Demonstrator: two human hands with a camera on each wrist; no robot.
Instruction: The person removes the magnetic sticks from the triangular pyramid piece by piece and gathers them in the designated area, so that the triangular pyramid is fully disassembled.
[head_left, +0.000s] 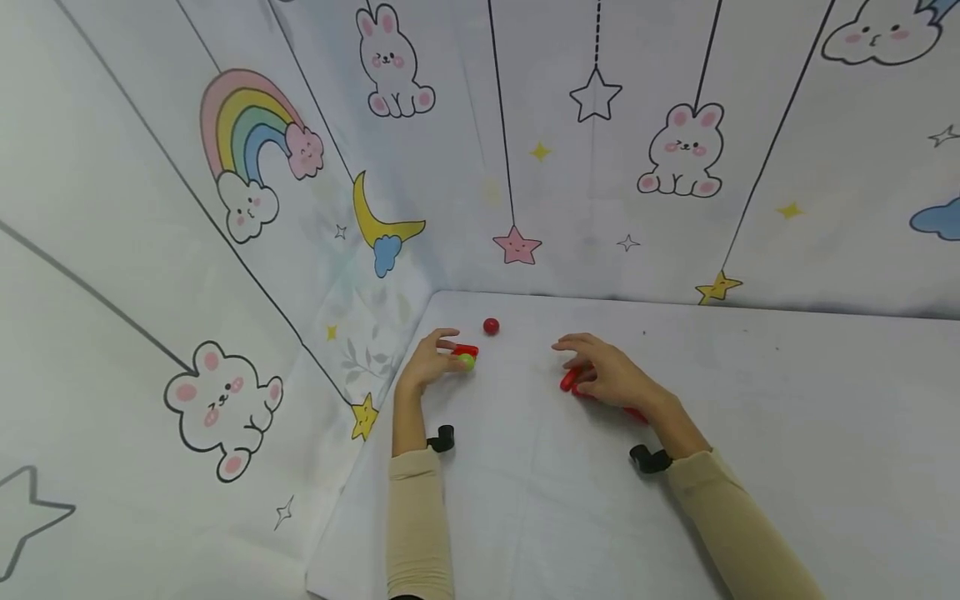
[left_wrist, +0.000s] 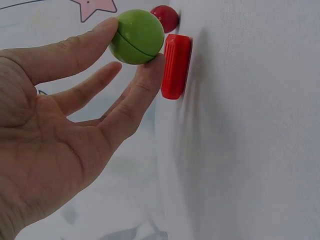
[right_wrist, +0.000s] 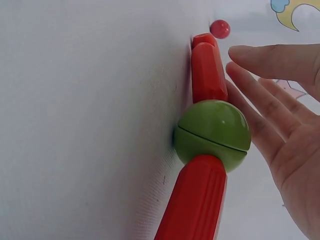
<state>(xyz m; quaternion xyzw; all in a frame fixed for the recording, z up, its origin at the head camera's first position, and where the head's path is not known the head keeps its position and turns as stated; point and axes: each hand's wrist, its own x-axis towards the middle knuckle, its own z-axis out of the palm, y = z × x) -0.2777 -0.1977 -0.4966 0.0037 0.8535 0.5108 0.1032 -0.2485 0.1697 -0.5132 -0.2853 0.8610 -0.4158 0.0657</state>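
My left hand (head_left: 429, 362) pinches a green ball (left_wrist: 137, 36) between thumb and fingertip; a thin seam runs around the ball. Just beyond it, a short ribbed red rod (left_wrist: 176, 67) lies on the white table. My right hand (head_left: 617, 377) hovers with relaxed fingers beside a set of red and green pieces. In the right wrist view, a second green ball (right_wrist: 214, 132) sits between a near red rod (right_wrist: 195, 200) and a far red rod (right_wrist: 209, 75). The thumb and fingertips are close to the far rod, with nothing gripped between them.
A small red ball (head_left: 491, 326) lies near the back left of the white table (head_left: 525, 500). White fabric walls (head_left: 465, 167) with cartoon prints stand behind and to the left. Black wrist cameras (head_left: 649, 459) sit on both forearms.
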